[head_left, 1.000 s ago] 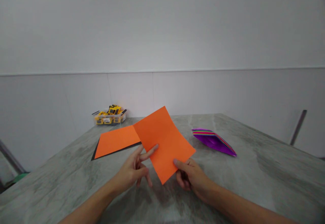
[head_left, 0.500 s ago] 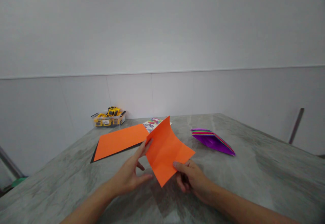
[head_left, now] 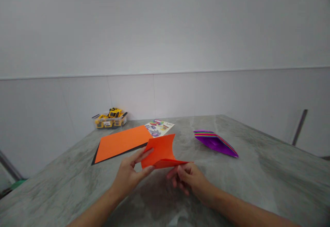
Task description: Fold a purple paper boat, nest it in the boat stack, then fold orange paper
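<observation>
Paper sheet (head_left: 163, 148) (orange) bent, gripped by L hand (head_left: 129, 173) & R hand (head_left: 193, 179); prob. mid-fold, next move needs edges aligned.

The sheet of orange paper (head_left: 160, 148), plain and unprinted on the side that shows, is bent rather than flat: its far part stands up in a curve, while its near part tips toward level (seen almost edge-on). It hangs in the air between the left hand (head_left: 131, 172) at its left edge and the right hand (head_left: 190, 178) at its near right corner.
</observation>
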Available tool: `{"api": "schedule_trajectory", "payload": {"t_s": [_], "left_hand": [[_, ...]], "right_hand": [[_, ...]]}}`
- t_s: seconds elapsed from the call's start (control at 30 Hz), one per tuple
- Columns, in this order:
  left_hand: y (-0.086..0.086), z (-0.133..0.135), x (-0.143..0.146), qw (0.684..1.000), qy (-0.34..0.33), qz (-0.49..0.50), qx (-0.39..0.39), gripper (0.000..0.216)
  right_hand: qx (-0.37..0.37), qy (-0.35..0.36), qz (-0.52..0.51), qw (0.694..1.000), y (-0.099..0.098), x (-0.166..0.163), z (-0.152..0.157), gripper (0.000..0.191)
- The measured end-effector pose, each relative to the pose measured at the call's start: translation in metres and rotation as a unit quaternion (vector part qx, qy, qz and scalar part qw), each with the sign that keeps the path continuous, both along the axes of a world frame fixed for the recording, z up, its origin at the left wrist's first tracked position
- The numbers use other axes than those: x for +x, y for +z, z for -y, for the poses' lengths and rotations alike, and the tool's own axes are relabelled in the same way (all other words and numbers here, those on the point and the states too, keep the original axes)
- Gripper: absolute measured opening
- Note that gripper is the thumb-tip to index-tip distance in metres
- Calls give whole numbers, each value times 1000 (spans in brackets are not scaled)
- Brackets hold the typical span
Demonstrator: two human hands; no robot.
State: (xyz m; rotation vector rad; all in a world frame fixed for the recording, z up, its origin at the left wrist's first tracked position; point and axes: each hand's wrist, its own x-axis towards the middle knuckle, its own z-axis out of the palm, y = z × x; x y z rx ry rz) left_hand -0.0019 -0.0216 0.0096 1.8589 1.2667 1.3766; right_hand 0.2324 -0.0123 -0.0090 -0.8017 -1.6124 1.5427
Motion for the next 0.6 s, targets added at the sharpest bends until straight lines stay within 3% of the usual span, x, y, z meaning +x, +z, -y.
{"api": "schedule_trajectory", "payload": {"t_s": [0.2, 0.33, 0.47, 0.6], "left_hand": [[6, -5, 5, 968, 22, 227, -105, 52], [8, -2, 11, 939, -78, 302, -144, 44], [1, 0, 18, 915, -128, 343, -171, 41], [0, 3, 23, 926, -153, 289, -187, 37]], "right_hand": [[-17, -81, 67, 994, -6, -1, -7, 68], [-11, -88, 11, 996, -10, -1, -10, 66], [-9, -111, -82, 990, -11, -1, -10, 70], [-22, -148, -184, 971, -2, 2, -7, 59]]}}
